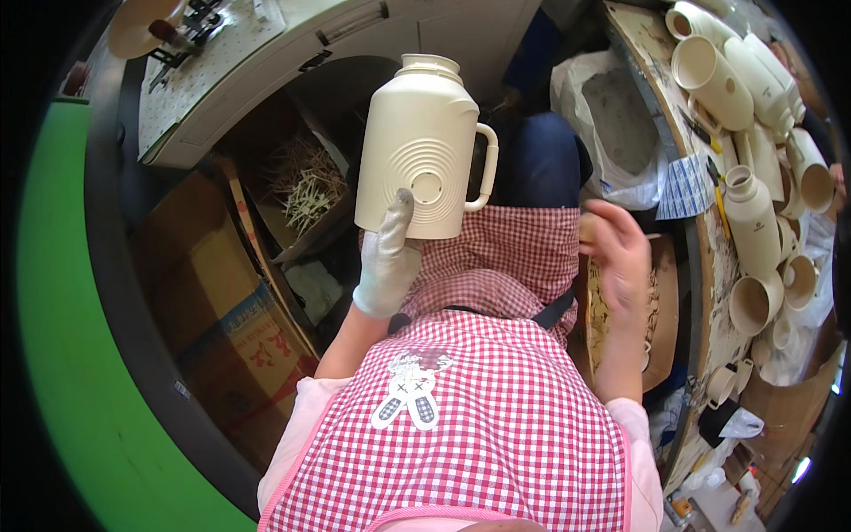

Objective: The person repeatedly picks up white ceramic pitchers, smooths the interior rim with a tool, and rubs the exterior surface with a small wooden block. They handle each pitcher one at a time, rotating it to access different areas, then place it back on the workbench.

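My left hand [388,270], in a pale work glove, is closed on the lower part of a cream plastic jug body [421,124]. The jug stands upright above my lap, its wide neck at the top and its loop handle on the right. Concentric ridges ring a small round disc on its side, and my gloved thumb lies just left of that disc. Off to the right, my bare right hand [620,253] is raised with curled fingers, a little blurred. A small tan bit shows at its fingertips, too unclear to name. That hand is apart from the jug.
Beside my right forearm sits a cardboard box [667,328] with small cream pieces. A worn workbench [651,66] on the right carries several cream jug bodies [753,222]. At left are a cardboard box of thin strips [315,191] and a white machine table [217,80].
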`<act>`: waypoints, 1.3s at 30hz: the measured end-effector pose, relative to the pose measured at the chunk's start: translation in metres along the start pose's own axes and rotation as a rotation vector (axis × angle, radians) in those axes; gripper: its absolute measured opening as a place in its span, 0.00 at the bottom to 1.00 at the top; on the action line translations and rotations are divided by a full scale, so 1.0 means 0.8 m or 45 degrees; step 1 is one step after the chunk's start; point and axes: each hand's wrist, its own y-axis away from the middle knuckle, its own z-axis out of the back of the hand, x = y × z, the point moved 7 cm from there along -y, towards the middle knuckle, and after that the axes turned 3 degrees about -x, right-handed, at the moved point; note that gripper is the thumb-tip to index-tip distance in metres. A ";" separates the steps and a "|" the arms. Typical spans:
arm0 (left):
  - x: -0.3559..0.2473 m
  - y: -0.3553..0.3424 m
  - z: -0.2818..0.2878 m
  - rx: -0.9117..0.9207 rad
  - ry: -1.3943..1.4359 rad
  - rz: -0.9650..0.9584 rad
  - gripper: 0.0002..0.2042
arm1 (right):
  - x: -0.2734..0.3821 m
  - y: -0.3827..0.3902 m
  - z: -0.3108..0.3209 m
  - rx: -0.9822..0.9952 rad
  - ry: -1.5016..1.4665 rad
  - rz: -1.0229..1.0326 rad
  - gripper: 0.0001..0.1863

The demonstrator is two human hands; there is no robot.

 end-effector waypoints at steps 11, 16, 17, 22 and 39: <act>0.039 0.007 -0.003 -0.054 -0.325 -0.071 0.22 | -0.040 -0.039 -0.180 0.255 0.095 0.010 0.10; 0.018 0.008 -0.017 0.054 -1.106 -0.502 0.19 | -0.052 -0.037 -0.174 0.226 0.165 -0.051 0.12; 0.018 0.006 -0.014 0.016 -1.070 -0.446 0.19 | -0.054 -0.036 -0.175 0.254 0.160 -0.059 0.12; 0.041 0.002 -0.015 -0.097 -0.207 -0.074 0.17 | -0.075 -0.048 -0.167 0.428 -0.009 -0.257 0.13; 0.012 0.002 -0.013 -0.065 -0.501 -0.216 0.18 | -0.071 -0.068 -0.178 0.338 0.273 0.076 0.33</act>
